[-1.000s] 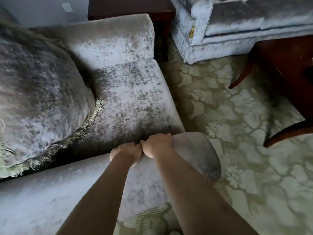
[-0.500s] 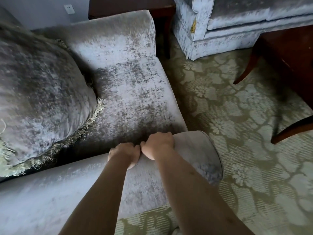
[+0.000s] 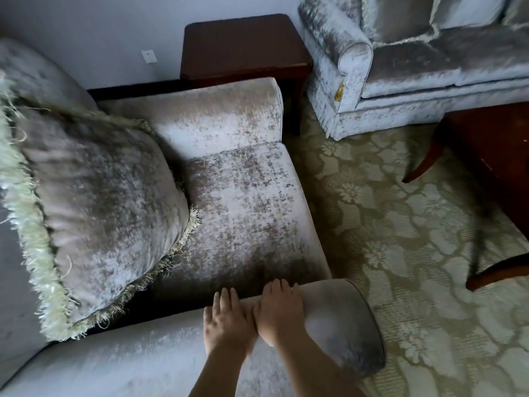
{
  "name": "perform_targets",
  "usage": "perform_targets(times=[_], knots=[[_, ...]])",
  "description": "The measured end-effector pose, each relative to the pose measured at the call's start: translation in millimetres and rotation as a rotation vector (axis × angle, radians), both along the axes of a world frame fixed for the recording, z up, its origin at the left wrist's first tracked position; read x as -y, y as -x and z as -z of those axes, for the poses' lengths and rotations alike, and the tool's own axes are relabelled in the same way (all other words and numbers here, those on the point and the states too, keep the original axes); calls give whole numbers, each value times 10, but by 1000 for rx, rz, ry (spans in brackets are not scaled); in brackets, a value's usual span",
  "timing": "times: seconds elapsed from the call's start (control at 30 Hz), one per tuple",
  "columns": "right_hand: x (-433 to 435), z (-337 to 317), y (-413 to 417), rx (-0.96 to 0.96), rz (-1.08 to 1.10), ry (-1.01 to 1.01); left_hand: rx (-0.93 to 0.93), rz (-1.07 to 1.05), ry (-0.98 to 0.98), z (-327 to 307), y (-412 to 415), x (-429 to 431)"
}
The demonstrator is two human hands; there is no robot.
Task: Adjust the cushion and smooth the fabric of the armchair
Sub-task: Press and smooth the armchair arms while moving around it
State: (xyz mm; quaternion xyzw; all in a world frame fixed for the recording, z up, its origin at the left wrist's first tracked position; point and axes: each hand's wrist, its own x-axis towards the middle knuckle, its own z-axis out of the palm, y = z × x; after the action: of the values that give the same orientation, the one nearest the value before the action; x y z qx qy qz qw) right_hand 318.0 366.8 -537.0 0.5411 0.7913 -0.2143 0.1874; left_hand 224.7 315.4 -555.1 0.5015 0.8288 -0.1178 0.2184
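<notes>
Both of your hands lie flat on the near armrest of the armchair, a rounded roll of pale crushed velvet with a domed end cap. Your left hand and right hand sit side by side and touching just short of that cap. Their fingers are straight and held close together, pressed on the nap and gripping nothing, with the tips at the armrest's inner edge. Directly beyond the armrest is the flat, squarish seat, silver velvet speckled grey-brown. The cushion is plump and pillow-shaped in the same mottled velvet, edged all round with a shaggy cream fringe. It stands beyond the armrest and to its left, propped against the chair back with its lower corner on the seat, well apart from your hands. Past the armrest's capped end spreads a flat-woven carpet in olive and cream floral damask. Far beyond the armrest stand a dark, smooth wooden side table and a sofa in matching velvet.
</notes>
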Motion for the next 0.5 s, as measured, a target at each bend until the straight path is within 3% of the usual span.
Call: perform_targets(times=[0.1,0.23,0.5], knots=[[-22,-282,204,27,-119,-32,-82,46,34,-305,68,6],[-173,-902,510,-64,-24,-92,-158,48,-115,-967,447,-164],[-197,-2038,1677,-96,-69,-268,-231,61,-260,-2247,1519,-153]])
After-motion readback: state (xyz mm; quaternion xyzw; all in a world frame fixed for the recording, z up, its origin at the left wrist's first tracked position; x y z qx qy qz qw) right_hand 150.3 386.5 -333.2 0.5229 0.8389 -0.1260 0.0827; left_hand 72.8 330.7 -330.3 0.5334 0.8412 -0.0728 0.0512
